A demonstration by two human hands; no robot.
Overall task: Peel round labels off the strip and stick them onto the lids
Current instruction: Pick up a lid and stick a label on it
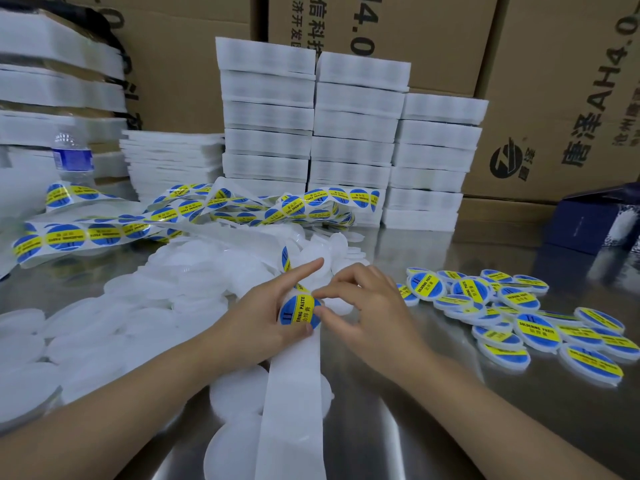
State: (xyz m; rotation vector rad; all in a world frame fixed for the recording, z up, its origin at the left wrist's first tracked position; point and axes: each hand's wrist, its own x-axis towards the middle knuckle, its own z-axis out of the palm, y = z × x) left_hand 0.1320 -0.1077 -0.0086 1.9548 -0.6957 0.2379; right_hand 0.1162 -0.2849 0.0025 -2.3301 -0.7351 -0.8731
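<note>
My left hand (266, 306) grips the label strip (294, 386) at the centre of the metal table, index finger pointing out. A round blue label with a yellow band (298, 311) sits on the strip at my left thumb. My right hand (367, 306) pinches that label's right edge between thumb and index finger. The bare white backing trails toward me. Unlabelled white lids (166, 299) are heaped to the left and under my hands. Several labelled lids (519, 313) lie in a pile to the right.
A long tangle of unpeeled label strip (180, 213) winds across the back left of the steel table (415, 427). White foam-wrapped stacks (353, 140) and cardboard boxes (561, 98) stand behind. A water bottle (71, 157) is at the left, a dark blue box (588, 220) at the right.
</note>
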